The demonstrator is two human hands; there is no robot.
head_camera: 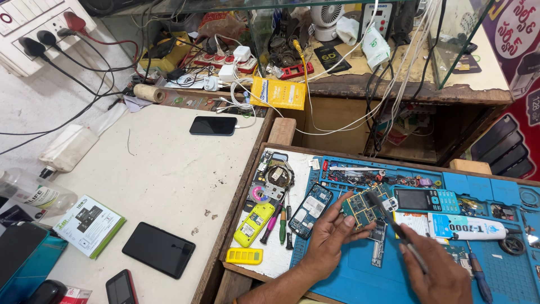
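My left hand (329, 236) pinches a flat green circuit board (364, 207). My right hand (436, 270), partly cut off, grips a slim dark tool (394, 224) over the blue mat (360, 276).

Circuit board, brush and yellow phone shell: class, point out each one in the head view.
Circuit board (361, 209), head view, on its green face beside the left hand's fingertips.
Brush (394, 224), head view, on the dark shaft above the right hand.
Yellow phone shell (253, 224), head view, on the middle of its back.
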